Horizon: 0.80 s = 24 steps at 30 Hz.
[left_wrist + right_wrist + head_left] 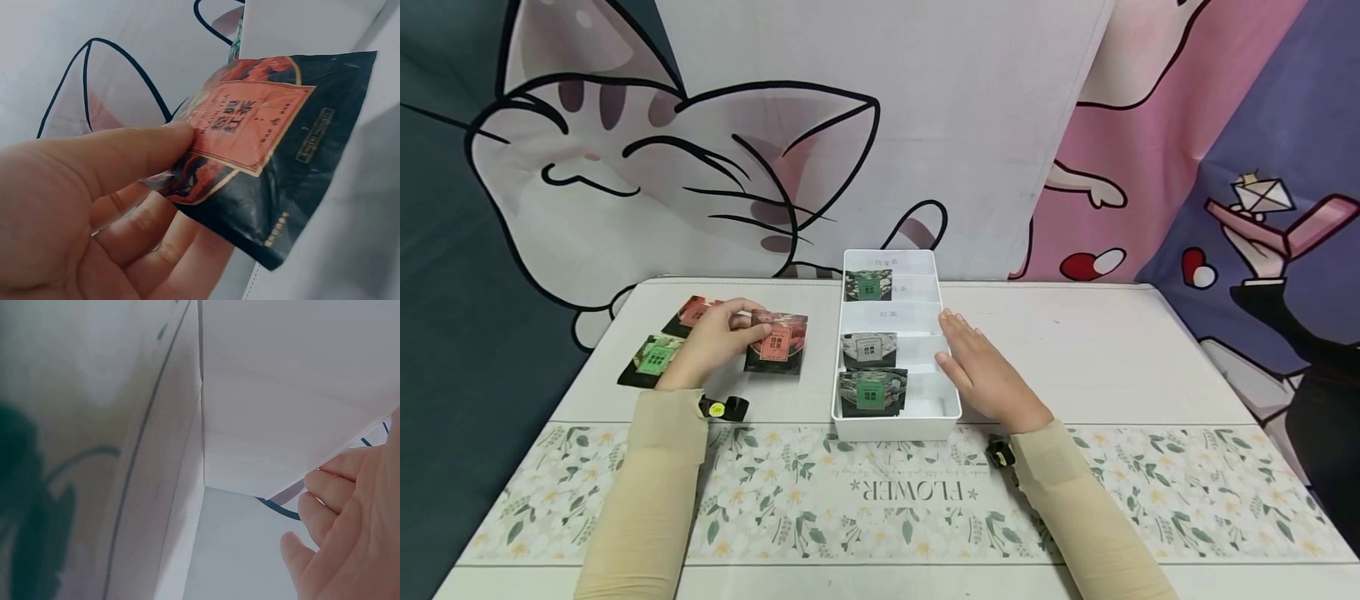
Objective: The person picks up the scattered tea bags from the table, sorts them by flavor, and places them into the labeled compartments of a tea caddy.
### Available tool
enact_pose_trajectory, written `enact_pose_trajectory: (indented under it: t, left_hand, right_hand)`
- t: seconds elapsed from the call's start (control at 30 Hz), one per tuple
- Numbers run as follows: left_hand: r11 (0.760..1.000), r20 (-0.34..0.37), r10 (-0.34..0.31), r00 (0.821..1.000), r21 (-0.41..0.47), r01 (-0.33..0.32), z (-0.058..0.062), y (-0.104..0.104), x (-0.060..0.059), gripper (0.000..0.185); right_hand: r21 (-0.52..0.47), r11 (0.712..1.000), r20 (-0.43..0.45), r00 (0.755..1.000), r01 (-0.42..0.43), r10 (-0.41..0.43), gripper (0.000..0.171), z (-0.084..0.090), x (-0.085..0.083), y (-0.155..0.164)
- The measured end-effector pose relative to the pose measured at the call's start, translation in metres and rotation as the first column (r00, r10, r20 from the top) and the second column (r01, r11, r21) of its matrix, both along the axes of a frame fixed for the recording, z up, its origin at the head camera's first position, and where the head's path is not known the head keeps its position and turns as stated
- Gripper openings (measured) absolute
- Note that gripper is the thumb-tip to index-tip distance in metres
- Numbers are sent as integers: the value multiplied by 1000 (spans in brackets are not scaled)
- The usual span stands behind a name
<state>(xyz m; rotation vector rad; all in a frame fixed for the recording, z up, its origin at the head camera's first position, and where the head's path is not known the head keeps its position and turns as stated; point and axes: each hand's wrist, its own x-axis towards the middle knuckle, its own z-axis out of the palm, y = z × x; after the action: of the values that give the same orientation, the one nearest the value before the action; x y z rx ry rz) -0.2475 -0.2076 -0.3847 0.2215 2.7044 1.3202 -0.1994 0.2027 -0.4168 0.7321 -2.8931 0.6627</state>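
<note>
From the head camera, the left hand (711, 346) pinches a red-labelled sachet (777, 342) at its near edge, just left of the white divided box (897, 423). The right hand (988, 375) lies with fingers straight, flat against the box's right wall — steadying it, grasping nothing. Three sachets already sit in the compartments; more sachets (653, 360) lie on the tabletop (1112, 350) under the left hand.

The left wrist view confirms the grip: thumb (134, 150) on top, fingers below, clenched on the sachet's corner (187, 172).

The right wrist view is poor; it probably shows the box wall (275, 412) beside relaxed fingertips (325, 487).

To do this well, I would keep the pinch near the edge, carry the sachet level over the empty compartment behind the grey-labelled sachet, and lower it label-up — while the right hand holds the box.
</note>
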Motion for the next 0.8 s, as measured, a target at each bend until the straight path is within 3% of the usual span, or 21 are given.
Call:
enact_pose_trajectory:
  t: [0.3, 0.8]
  left_hand:
    - [995, -33, 34, 999, 94, -31, -3, 6, -1, 35]
    - [987, -37, 83, 996, 142, -77, -8, 13, -5, 43]
  right_hand:
    - [0, 1000, 5, 1000, 3, -3, 65, 0, 0, 0]
    - [-1, 1000, 16, 1000, 4, -4, 65, 0, 0, 0]
